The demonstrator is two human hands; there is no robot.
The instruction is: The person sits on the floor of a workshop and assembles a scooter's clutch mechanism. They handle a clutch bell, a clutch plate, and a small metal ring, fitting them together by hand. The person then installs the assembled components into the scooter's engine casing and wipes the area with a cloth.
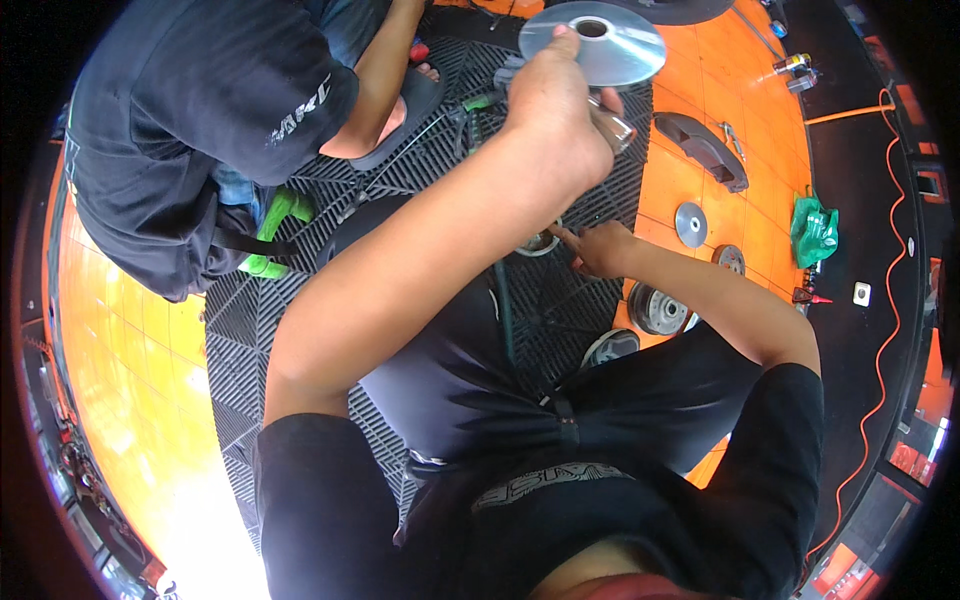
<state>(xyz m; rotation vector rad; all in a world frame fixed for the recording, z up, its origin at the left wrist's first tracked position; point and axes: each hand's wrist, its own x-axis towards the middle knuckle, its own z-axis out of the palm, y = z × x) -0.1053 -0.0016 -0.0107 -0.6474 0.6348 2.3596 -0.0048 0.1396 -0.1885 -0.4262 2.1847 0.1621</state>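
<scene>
The left hand (553,95) pinched a shiny disc (632,48) near its edge, probably to steady it; the right hand (604,250) curled by a metal ring (541,247), its grip unclear.

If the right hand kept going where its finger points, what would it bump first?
Probably the round metal part just ahead of the right hand. It may already be touching; depth is hard to tell.

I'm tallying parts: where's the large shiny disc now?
The head view shows the large shiny disc at the top, right of centre, in the left hand, up-left of the dark curved part on the orange floor.
</scene>
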